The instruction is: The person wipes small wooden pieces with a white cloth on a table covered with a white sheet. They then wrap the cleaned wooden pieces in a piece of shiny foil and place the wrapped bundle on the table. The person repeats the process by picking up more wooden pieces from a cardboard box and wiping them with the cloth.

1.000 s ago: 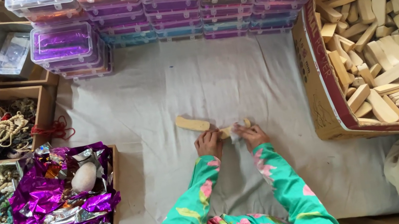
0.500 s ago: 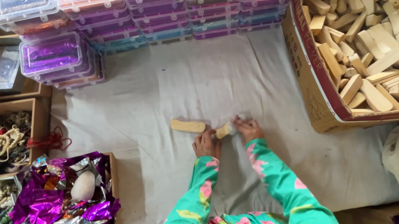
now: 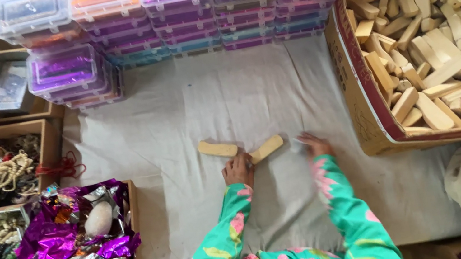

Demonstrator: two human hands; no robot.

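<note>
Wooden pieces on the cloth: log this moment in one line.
left hand: on wooden piece | right hand: empty, on cloth | second piece: apart

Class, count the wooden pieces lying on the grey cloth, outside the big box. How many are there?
2. One wooden piece lies left of the left hand; the other lies angled between that hand and the right hand. The left hand may hide part of one.

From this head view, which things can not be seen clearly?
- Left hand: its fingers cover one end of the wooden piece.
- Right hand: motion blur; the finger pose is unclear.
- Cardboard box of wooden pieces: cut by the right edge.
- Stacked plastic boxes: contents too small.
</note>
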